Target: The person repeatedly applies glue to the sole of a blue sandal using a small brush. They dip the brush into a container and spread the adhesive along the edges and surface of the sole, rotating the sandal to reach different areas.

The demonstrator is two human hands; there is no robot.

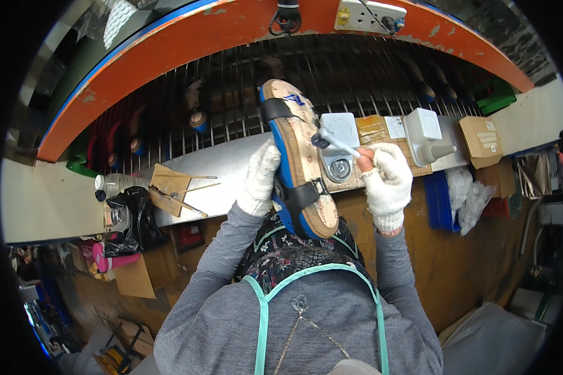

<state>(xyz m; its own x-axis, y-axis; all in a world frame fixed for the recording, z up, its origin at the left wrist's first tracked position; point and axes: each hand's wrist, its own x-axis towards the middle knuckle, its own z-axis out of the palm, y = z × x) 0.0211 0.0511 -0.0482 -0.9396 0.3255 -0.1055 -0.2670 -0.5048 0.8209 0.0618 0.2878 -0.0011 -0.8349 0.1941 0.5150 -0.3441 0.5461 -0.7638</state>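
My left hand, in a white knit glove, grips the side of a sandal on a blue shoe last. The tan underside of the sandal is turned up, with black straps folded over its edges. Between the bare fingertips of my gloved right hand is the pale handle of a small brush. The dark brush head is at the edge of the sandal; I cannot tell whether it touches. Just beyond the brush stands a white plastic container with a round opening in its lower part.
A white bottle with a spout stands on the right of the metal bench, near a cardboard box. Brushes lie on cardboard at left, beside a black bag. Behind is a rod rack under an orange beam.
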